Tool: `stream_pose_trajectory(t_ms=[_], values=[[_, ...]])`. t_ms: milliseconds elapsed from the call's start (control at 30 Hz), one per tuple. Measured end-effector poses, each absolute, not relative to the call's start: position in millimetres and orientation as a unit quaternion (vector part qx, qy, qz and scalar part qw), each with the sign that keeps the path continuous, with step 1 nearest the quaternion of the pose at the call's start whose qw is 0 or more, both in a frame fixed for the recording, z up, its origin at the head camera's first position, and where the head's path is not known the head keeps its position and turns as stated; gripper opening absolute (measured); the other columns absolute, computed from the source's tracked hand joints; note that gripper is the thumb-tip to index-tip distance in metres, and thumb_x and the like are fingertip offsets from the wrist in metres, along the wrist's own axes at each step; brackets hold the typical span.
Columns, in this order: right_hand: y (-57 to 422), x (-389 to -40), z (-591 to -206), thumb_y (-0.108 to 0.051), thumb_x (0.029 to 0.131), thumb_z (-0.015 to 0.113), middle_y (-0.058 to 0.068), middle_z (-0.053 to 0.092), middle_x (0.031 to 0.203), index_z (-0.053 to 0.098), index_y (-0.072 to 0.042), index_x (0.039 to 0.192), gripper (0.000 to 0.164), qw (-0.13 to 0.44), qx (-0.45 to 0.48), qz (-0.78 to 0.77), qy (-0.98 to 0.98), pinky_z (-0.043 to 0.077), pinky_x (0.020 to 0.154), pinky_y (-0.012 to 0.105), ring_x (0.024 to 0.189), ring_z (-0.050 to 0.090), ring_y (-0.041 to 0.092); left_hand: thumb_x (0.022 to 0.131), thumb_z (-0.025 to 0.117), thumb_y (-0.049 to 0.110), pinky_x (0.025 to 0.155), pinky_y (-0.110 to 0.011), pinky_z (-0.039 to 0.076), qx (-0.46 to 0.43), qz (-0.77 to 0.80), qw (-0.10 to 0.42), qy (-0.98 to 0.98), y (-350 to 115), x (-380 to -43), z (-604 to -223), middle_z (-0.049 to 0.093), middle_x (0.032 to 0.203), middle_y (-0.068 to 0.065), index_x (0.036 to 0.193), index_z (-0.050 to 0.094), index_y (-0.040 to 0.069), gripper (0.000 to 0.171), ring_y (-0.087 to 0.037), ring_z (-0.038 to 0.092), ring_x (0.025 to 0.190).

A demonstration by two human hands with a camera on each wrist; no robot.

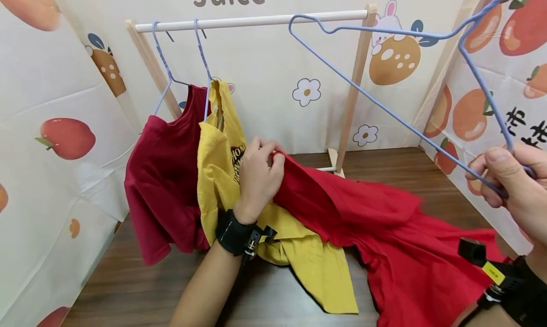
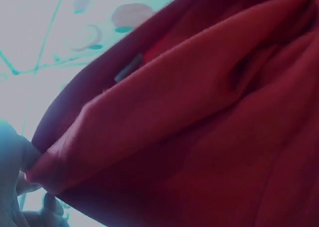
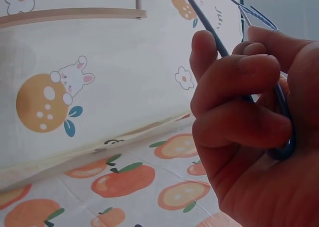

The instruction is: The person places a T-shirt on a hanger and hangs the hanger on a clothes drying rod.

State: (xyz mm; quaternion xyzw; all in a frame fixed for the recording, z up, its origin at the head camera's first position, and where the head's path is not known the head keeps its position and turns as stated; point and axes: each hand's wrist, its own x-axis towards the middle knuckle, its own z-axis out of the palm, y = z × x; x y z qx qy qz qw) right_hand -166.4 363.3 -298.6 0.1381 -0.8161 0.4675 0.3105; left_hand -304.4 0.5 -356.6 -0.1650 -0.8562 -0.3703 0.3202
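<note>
My left hand (image 1: 261, 180) pinches the edge of a bright red shirt (image 1: 384, 222) and holds it up off the table. In the left wrist view the fingertips grip a corner of the red cloth (image 2: 149, 122), and a small label (image 2: 128, 67) shows inside its opening. My right hand (image 1: 513, 184) grips one end of a blue wire hanger (image 1: 376, 101), raised at the right. Its fingers curl round the wire in the right wrist view. Beside my left hand hangs a yellow shirt (image 1: 218, 165), its lower part lying on the table beneath the red one.
A clothes rack with a white rail (image 1: 256, 21) and wooden posts (image 1: 356, 89) stands at the back. A dark red shirt (image 1: 171, 175) hangs on a blue hanger at its left. Fruit-printed sheets (image 1: 47, 184) wall in the wooden table (image 1: 128, 279).
</note>
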Motion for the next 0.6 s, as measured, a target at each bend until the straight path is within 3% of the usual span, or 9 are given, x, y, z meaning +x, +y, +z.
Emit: stream_pose_trajectory(t_ms=[200, 400, 600], values=[[370, -167, -301, 0.001, 0.107, 0.038, -0.010, 0.040, 0.047, 0.066, -0.017, 0.084, 0.041, 0.316, 0.125, 0.443, -0.830, 0.013, 0.038, 0.026, 0.039, 0.030, 0.008, 0.089, 0.046, 0.016, 0.060, -0.034, 0.039, -0.144, -0.432, 0.309, -0.835, -13, -300, -337, 0.056, 0.075, 0.000, 0.082, 0.073, 0.019, 0.028, -0.018, 0.051, 0.065], [374, -167, -299, -0.004, 0.108, 0.037, -0.010, 0.042, 0.046, 0.064, -0.019, 0.083, 0.040, 0.303, 0.092, 0.435, -0.843, 0.016, 0.037, 0.027, 0.039, 0.032, 0.009, 0.094, 0.047, 0.016, 0.063, -0.033, 0.047, -0.147, -0.477, 0.271, -0.823, -24, -299, -328, 0.067, 0.080, 0.000, 0.088, 0.071, 0.017, 0.024, -0.015, 0.060, 0.070], [380, -172, -301, -0.002, 0.109, 0.031, -0.010, 0.041, 0.045, 0.067, -0.025, 0.082, 0.051, 0.292, 0.117, 0.454, -0.834, 0.014, 0.035, 0.023, 0.037, 0.029, 0.009, 0.101, 0.053, 0.009, 0.064, -0.026, 0.048, -0.160, -0.570, 0.242, -0.769, -34, -301, -323, 0.071, 0.090, -0.012, 0.103, 0.069, 0.004, 0.017, -0.016, 0.062, 0.073]])
